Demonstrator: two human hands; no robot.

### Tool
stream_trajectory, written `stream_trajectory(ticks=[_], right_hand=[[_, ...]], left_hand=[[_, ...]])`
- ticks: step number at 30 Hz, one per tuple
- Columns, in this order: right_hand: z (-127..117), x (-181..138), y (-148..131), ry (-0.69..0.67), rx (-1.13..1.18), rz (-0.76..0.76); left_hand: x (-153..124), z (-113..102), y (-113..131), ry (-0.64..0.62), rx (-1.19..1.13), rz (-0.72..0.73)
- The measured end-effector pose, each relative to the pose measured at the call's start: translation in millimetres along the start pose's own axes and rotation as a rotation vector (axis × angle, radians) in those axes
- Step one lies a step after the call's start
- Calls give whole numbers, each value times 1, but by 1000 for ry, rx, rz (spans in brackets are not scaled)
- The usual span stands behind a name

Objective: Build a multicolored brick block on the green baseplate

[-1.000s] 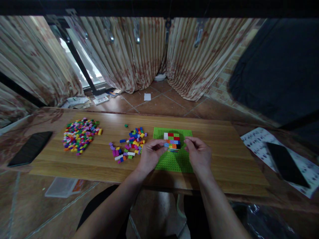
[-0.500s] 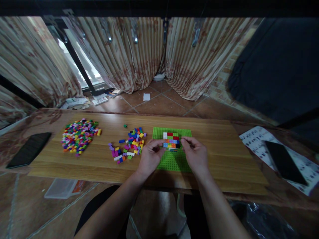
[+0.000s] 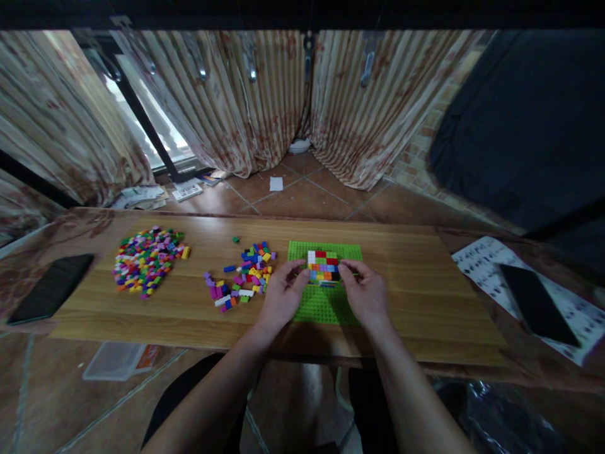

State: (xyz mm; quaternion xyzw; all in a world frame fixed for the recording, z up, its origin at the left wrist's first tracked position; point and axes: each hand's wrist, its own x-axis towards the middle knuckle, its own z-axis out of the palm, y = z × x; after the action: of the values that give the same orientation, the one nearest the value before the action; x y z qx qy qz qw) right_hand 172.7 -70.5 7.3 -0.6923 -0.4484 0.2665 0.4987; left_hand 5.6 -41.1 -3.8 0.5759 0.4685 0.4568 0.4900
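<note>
Head view: nearest us, our two bare forearms reach up from the bottom edge to a flat green studded baseplate (image 3: 326, 302) lying on a long pale wooden board (image 3: 425, 296). Our left hand (image 3: 280, 297) is loosely curled, its fingertips touching the left side of a small block of multicoloured plastic bricks (image 3: 323, 267) built on the plate. Our right hand (image 3: 365, 293) is likewise half closed, thumb and forefinger pinched at the block's right side. Whether either hand holds a loose brick of its own we cannot tell.

Left of the plate a scattered cluster of loose coloured bricks (image 3: 242, 277) lies on the board, with a single green brick (image 3: 235, 239) just beyond it. Farther left sits one denser heap of mixed coloured bricks (image 3: 145, 260). So we count one baseplate, one built block and two heaps.

Two dark flat phones flank the board: one on the far left (image 3: 47, 296), one on the right (image 3: 536, 304), lying on a white printed paper sheet (image 3: 477, 261). Under the board a clear plastic box (image 3: 113, 360) lies on the tiled floor. Beyond the board we see reddish floor tiles (image 3: 302, 195), then striped beige curtains (image 3: 265, 101) over a window, and a dark cloth (image 3: 524, 126) at the right.
</note>
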Motion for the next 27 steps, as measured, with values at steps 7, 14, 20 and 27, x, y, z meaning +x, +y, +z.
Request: stream_trajectory(ticks=[7,14,20,27], right_hand=[[5,-2,0,-41,-18,0],[9,-2,5,-38,4,20],[9,-1,6,-51,1,20],[10,0,7,-47,23,12]], left_hand=[[6,3,-5,-13,86,3],[6,5,-1,23,130,2],[4,6,4,55,223,71],[6,7,1,47,242,64]])
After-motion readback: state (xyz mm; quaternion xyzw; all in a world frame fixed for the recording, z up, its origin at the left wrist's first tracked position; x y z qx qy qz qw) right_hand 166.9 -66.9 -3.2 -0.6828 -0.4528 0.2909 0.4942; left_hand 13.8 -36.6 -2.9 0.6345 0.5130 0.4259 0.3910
